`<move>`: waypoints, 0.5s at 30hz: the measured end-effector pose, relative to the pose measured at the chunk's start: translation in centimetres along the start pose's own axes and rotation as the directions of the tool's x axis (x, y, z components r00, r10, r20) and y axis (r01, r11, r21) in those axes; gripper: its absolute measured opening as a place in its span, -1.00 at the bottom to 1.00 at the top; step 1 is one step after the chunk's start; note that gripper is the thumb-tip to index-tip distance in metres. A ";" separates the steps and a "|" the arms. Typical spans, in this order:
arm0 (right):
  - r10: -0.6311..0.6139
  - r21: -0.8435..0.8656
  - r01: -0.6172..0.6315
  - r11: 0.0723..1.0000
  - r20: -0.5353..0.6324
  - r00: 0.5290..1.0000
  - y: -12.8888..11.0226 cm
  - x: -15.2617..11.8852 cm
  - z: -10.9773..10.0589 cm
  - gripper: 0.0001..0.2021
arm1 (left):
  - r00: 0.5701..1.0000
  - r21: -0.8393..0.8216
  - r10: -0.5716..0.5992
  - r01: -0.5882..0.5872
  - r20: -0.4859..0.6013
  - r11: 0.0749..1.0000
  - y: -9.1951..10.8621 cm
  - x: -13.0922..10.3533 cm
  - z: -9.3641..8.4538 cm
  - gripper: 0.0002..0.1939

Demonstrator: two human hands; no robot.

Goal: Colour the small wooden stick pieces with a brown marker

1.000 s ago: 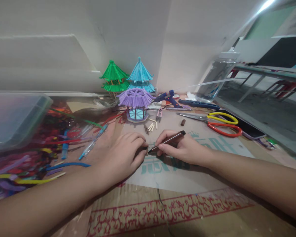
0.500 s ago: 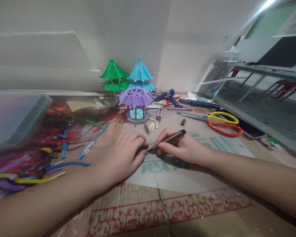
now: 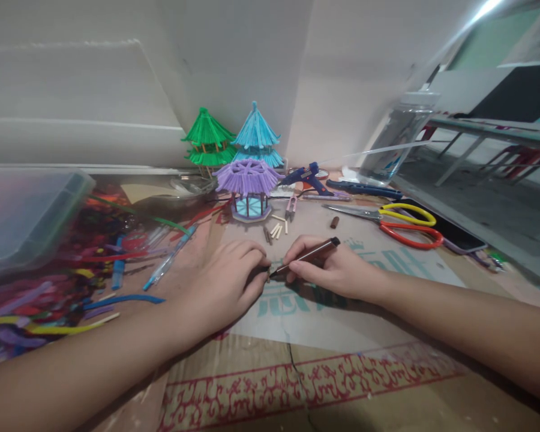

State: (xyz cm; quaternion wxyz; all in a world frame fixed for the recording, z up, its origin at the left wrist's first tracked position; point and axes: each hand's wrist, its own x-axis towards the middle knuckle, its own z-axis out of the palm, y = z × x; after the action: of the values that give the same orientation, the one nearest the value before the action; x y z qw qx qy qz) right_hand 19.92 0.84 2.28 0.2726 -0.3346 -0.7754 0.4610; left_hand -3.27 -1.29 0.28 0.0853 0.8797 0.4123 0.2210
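Note:
My right hand (image 3: 337,267) grips a brown marker pen (image 3: 312,252), its tip pointing left and down. That tip touches or nearly touches a tiny stick (image 3: 269,275) pinched in the fingertips of my left hand (image 3: 236,273); most of the stick is hidden. Both hands rest on a printed sheet (image 3: 364,327). Just beyond them lie several short pale sticks (image 3: 276,230), a couple of brown ones (image 3: 267,234), and the brown pen cap (image 3: 335,222). Behind these stands a small purple pavilion (image 3: 247,180) with an open ring at the top of its roof.
Green (image 3: 208,135) and blue (image 3: 255,132) pavilions stand against the wall. Scissors (image 3: 402,223), a phone (image 3: 450,231), a blue glue gun (image 3: 309,177) and pink snips (image 3: 291,207) lie at the right and back. Coloured pipe cleaners (image 3: 31,300) and a plastic box (image 3: 31,216) fill the left.
Almost nothing differs. The pen tip has shifted very slightly left at the small stick, while my left hand stays in place.

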 end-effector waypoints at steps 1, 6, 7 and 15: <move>-0.006 -0.002 0.006 1.000 -0.004 1.000 0.1 0.0 0.0 -0.88 | 1.000 -0.003 -0.002 0.002 0.001 1.000 0.0 0.0 0.0 -0.91; -0.006 -0.008 0.005 1.000 -0.041 0.999 0.3 0.2 0.1 -0.88 | 1.000 -0.010 -0.003 0.004 0.012 1.000 0.0 -0.1 0.0 -0.89; -0.003 -0.009 0.003 1.000 -0.041 0.999 0.3 0.2 0.1 -0.89 | 1.000 -0.007 -0.002 0.002 0.012 1.000 0.0 -0.1 0.0 -0.89; -0.009 -0.002 0.009 1.000 -0.040 0.999 0.1 0.2 0.0 -0.90 | 1.000 -0.002 -0.021 0.021 0.014 1.000 0.0 -0.3 0.0 -0.68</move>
State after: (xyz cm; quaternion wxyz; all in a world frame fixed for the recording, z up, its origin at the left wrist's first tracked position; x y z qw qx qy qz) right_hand 19.79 1.05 2.23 0.2898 -0.3405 -0.7718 0.4522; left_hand -3.49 -1.51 0.20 0.0914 0.8767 0.4208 0.2141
